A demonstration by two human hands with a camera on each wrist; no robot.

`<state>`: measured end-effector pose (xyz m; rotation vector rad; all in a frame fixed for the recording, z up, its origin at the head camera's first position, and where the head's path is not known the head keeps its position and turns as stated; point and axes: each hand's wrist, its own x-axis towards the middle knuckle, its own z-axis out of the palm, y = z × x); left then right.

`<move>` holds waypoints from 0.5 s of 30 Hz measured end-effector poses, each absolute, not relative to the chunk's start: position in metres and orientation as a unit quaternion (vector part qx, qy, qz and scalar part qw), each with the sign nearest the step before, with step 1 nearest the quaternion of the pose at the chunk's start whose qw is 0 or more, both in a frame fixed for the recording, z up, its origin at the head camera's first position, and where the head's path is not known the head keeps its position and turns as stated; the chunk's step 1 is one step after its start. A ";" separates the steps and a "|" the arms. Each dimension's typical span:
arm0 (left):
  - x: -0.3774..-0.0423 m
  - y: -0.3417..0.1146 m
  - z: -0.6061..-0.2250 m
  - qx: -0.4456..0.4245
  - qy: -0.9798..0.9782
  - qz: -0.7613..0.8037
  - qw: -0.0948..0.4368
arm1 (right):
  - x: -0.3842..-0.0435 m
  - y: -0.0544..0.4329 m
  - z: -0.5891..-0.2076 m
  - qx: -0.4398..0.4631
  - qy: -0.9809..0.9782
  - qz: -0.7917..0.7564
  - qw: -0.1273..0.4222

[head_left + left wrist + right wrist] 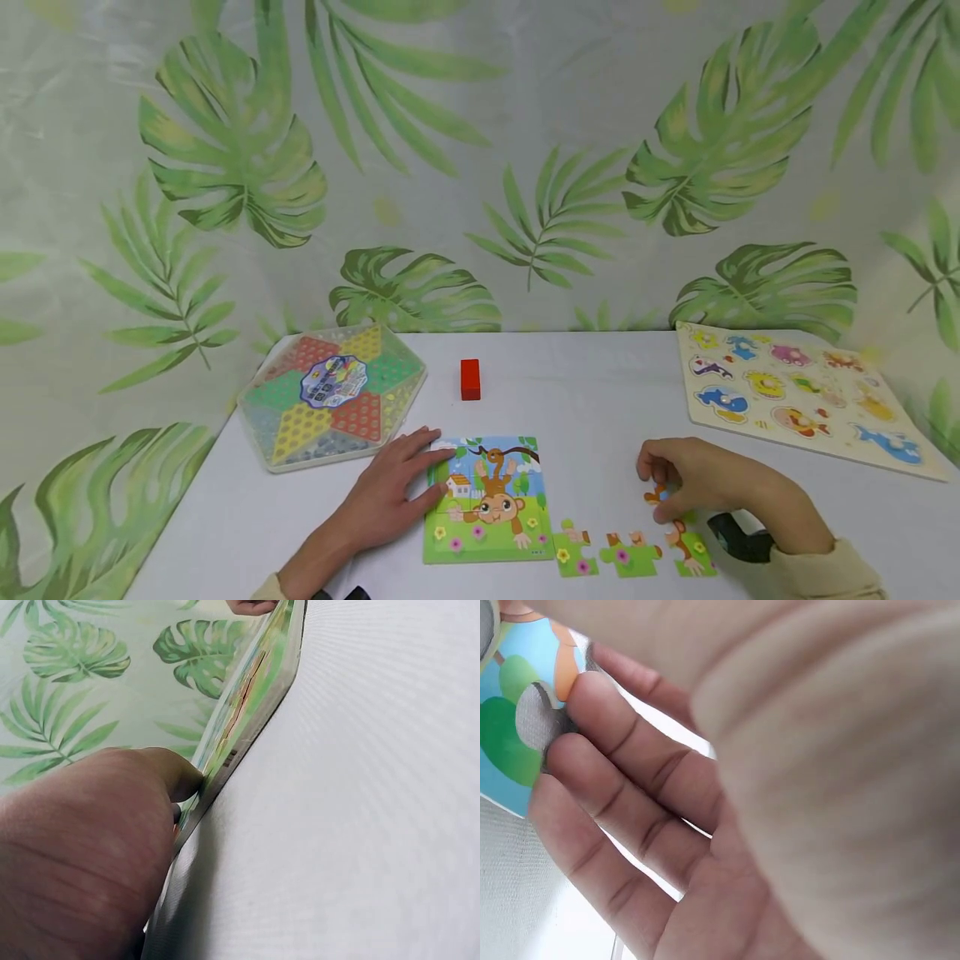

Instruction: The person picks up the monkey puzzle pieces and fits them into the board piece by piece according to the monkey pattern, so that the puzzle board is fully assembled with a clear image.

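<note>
A monkey picture puzzle (491,500) in a flat square board lies in the middle of the table. My left hand (397,487) rests at its left side, fingers spread, with thumb and fingertips on the picture. In the left wrist view, the thumb (180,776) touches the board's edge (247,727). To the right, my right hand (708,475) pinches a jigsaw piece (657,493) between thumb and fingers. The right wrist view shows blue sky and green trees on this piece (510,757), partly cut off by the frame.
Three loose jigsaw pieces, left (574,550), middle (630,554) and right (690,550), lie right of the board. A red block (470,380) stands behind it. A hexagonal Chinese checkers box (333,400) is at back left, an animal peg board (802,396) at back right.
</note>
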<state>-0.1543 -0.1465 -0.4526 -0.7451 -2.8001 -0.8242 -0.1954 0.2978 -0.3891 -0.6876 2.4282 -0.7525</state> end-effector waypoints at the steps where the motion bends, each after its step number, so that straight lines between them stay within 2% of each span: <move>1: -0.154 -0.146 -0.452 -0.247 -0.928 -0.273 0.064 | -0.195 0.298 -0.389 -0.255 0.891 -0.278 0.251; 15: -0.154 -0.146 -0.453 -0.245 -0.929 -0.271 0.059 | -0.197 0.302 -0.383 -0.263 0.890 -0.282 0.243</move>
